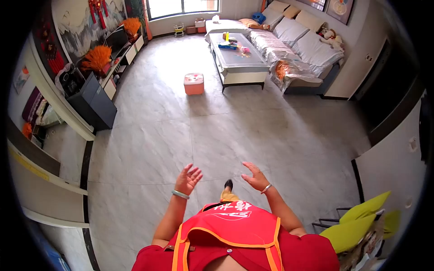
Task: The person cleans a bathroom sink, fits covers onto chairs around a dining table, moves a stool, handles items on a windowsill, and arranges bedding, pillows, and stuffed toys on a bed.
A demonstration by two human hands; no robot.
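Both of my hands are raised in front of my red apron [230, 228], apart from each other over the grey floor. My left hand [187, 180] has its fingers spread and holds nothing; a pale green bangle [180, 194] circles that wrist. My right hand [256, 177] is likewise empty, its thumb and fingers apart, with a silver bracelet [266, 189] at the wrist. Neither hand touches anything. One dark shoe [228, 185] shows below, between the hands.
Ahead on the floor stands a pink stool [194, 84]. Behind it are a coffee table [244, 67] with small items and a plastic-covered sofa [289, 45]. A dark cabinet [92, 101] is at left, doorways on both sides, a yellow-green chair [352, 226] at lower right.
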